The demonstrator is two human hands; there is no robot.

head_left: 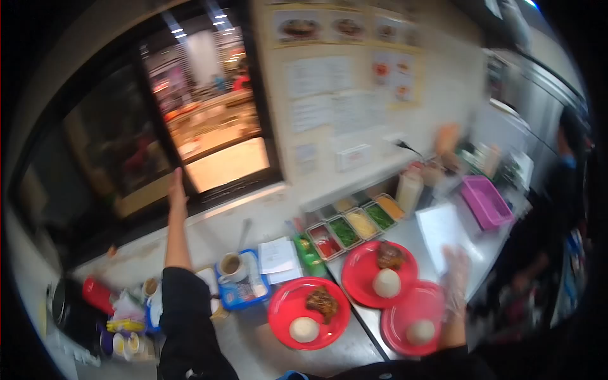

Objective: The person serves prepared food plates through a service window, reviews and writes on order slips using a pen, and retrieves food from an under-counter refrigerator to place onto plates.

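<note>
My left hand [178, 189] is raised at the edge of the sliding window [161, 126], its fingers stretched out and nothing held. My right hand [455, 282], in a clear glove and blurred, hovers beside and partly over a red plate [392, 323] with a rice mound [420, 332]. Its fingers look spread. Behind that, a second red plate [354, 288] carries rice and a browned piece of meat [389, 255]. A third red plate [282, 316], nearer the middle, also bears rice and meat [322, 304].
Metal trays of toppings [361, 224] line the wall. A blue tray [256, 297] holds a cup [232, 267]. Papers [280, 258], a pink basket [486, 202] and a squeeze bottle [410, 190] lie around. A person in dark clothes [538, 221] stands at the right.
</note>
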